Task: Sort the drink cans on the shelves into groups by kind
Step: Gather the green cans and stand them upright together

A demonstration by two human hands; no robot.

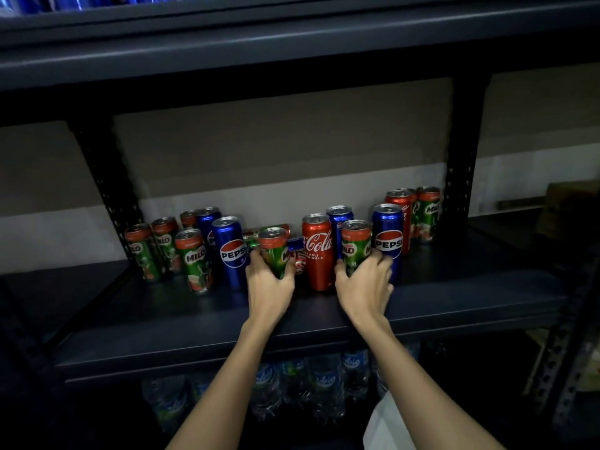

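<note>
1. While both hands reach onto the dark metal shelf (194,323), as seen from the head camera, a green Milo can (274,251) is gripped by the left hand (269,280), fingers curled round its lower body and the can tilted slightly.
2. A second Milo can (355,246) is held upright by the right hand (365,282), its fingers wrapped round the lower half.
3. A red Coca-Cola can (317,251) is left standing between the two held cans; a blue Pepsi can (388,237) stands just right of the right hand.
4. Three more Milo cans (193,259) are grouped at the left, beside another Pepsi can (231,251).
5. Stiff, smooth, slippery walls are to be expected; if full, moderate weight is judged, so a mid-body wrap is advised rather than the rim.
6. Fallen cans behind are seen only partly.
</note>
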